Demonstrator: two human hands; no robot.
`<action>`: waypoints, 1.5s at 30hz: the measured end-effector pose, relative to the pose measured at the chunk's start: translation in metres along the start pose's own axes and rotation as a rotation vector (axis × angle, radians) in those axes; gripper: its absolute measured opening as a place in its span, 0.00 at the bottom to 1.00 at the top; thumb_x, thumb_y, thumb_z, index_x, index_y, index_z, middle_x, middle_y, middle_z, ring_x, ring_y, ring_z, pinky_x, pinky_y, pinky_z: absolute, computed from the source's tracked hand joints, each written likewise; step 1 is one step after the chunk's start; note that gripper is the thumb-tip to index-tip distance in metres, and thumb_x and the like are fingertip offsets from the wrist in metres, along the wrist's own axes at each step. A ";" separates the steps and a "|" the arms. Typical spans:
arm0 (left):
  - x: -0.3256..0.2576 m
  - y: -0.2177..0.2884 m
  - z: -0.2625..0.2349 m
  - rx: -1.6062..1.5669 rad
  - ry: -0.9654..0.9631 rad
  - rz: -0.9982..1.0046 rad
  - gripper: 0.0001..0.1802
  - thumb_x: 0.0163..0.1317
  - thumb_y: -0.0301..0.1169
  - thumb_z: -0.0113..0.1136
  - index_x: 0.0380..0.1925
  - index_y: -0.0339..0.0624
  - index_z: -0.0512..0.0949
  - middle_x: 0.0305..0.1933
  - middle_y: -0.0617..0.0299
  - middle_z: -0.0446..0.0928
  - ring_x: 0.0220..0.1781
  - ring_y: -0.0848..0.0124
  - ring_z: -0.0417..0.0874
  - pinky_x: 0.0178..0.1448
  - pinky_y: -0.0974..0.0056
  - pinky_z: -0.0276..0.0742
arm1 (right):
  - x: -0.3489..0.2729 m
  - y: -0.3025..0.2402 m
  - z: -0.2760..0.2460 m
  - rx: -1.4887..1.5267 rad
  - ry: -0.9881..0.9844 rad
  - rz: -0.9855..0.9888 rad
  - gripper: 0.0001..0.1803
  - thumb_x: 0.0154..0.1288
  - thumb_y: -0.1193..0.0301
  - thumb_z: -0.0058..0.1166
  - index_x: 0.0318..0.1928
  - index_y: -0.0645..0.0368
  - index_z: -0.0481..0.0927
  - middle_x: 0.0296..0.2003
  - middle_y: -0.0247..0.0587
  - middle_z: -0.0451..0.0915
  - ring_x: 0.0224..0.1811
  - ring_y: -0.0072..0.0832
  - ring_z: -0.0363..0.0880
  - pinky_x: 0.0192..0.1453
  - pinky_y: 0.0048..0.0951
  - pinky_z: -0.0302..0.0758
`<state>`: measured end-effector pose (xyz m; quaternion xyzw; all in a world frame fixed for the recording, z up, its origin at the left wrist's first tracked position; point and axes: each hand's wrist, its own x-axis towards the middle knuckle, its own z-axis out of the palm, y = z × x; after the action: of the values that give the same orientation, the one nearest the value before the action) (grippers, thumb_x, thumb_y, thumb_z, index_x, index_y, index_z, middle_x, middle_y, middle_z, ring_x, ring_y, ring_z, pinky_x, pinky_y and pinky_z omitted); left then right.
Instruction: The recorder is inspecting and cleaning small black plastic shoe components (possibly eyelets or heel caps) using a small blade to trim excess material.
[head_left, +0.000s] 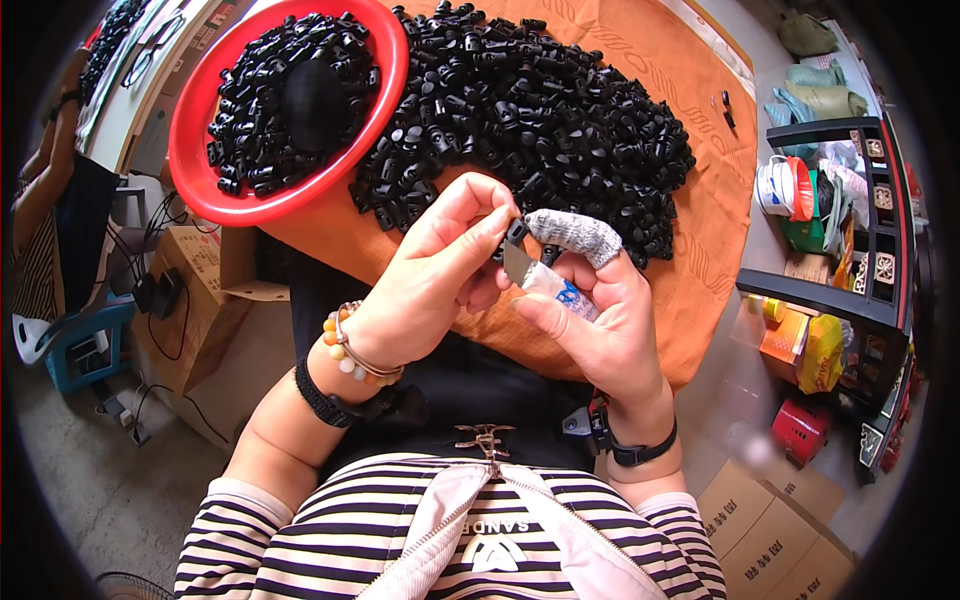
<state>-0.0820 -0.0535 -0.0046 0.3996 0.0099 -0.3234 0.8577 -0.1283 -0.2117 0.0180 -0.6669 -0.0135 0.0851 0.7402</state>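
1. Landmark: red basin (187, 165), on the orange cloth (725, 210) covering the table; loaded with small black pieces (245, 120).
2. Work in hand: one black piece (516, 231), right of the red basin and nearer the wearer, raised in front of the cloth.
3. Left hand (415, 265): grip closed, thumb and forefinger pinching that one piece.
4. Right hand (612, 318): grip closed around a short flat blade (517, 262) with a white-and-blue wrapped end; forefinger in a grey knitted sleeve (575, 232). Blade edge at the piece; exact contact cannot be told.
5. Progress: one piece apparently mid-trim, unfinished. Stock in two lots: the basin's fill, and a large heap (540, 120) directly right of the red basin. Which lot is finished cannot be told; if the heap is untreated, much remains.
6. Outliers: a few stray pieces (729, 118), well right of the red basin, beyond the heap.
7. Appearance, held piece: black, small, plastic-looking, stubby, with a visible opening; finer detail hidden by fingers.
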 end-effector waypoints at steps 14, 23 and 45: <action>0.001 -0.001 -0.003 -0.112 -0.034 -0.050 0.07 0.68 0.36 0.45 0.39 0.47 0.66 0.27 0.72 0.68 0.21 0.87 0.63 0.22 0.80 0.54 | 0.001 0.003 0.001 0.037 -0.005 -0.017 0.22 0.59 0.81 0.53 0.54 0.66 0.67 0.41 0.41 0.78 0.44 0.20 0.76 0.49 0.19 0.72; 0.000 0.002 -0.004 -0.217 -0.120 -0.100 0.07 0.69 0.37 0.44 0.39 0.47 0.66 0.26 0.68 0.67 0.22 0.85 0.60 0.22 0.79 0.53 | 0.004 0.007 -0.002 -0.006 0.040 -0.045 0.22 0.60 0.79 0.54 0.55 0.67 0.66 0.44 0.41 0.77 0.44 0.17 0.74 0.49 0.18 0.70; 0.004 -0.003 -0.010 -0.367 -0.123 -0.227 0.07 0.67 0.35 0.45 0.41 0.47 0.66 0.22 0.69 0.67 0.17 0.83 0.59 0.20 0.77 0.55 | 0.009 0.002 0.000 0.098 0.008 0.033 0.24 0.64 0.78 0.50 0.58 0.69 0.60 0.41 0.41 0.77 0.44 0.18 0.74 0.50 0.18 0.69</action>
<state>-0.0786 -0.0502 -0.0143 0.2125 0.0613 -0.4343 0.8732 -0.1201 -0.2102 0.0150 -0.6304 0.0046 0.0950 0.7704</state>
